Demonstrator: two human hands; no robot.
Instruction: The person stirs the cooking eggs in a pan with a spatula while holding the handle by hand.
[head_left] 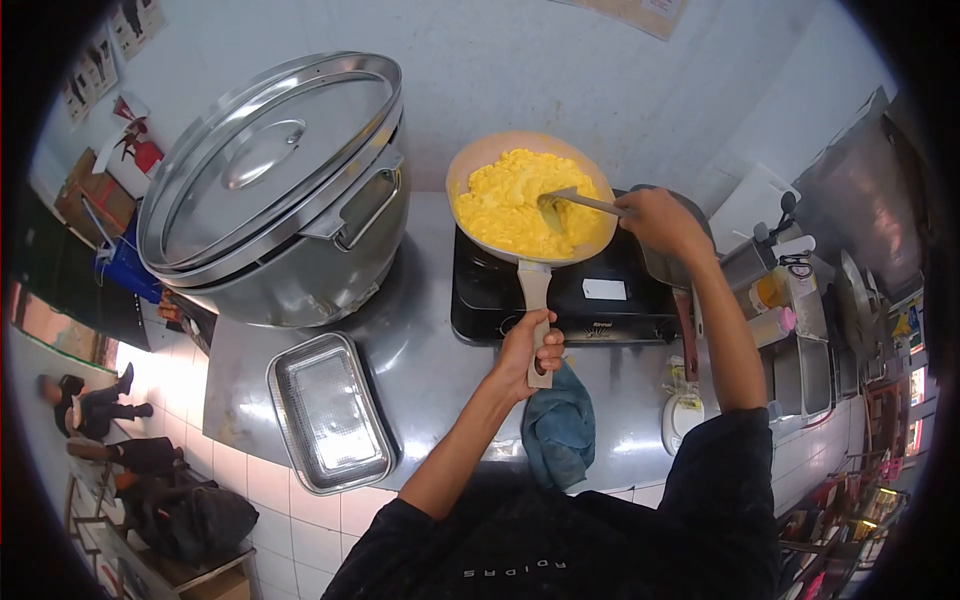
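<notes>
A beige frying pan [470, 165] full of yellow scrambled egg [510, 205] sits on a black portable stove [500, 295]. My left hand [530, 352] grips the pan's pale handle near its end. My right hand [660, 222] holds a metal spatula [575, 200], whose blade rests in the egg at the pan's right side. Both arms wear black sleeves.
A large lidded steel stockpot [280, 190] stands left of the stove. An empty steel tray [330, 412] lies near the counter's front edge, and a blue cloth [560, 430] hangs over that edge. Bottles and containers [780, 290] crowd the right. A person sits at lower left.
</notes>
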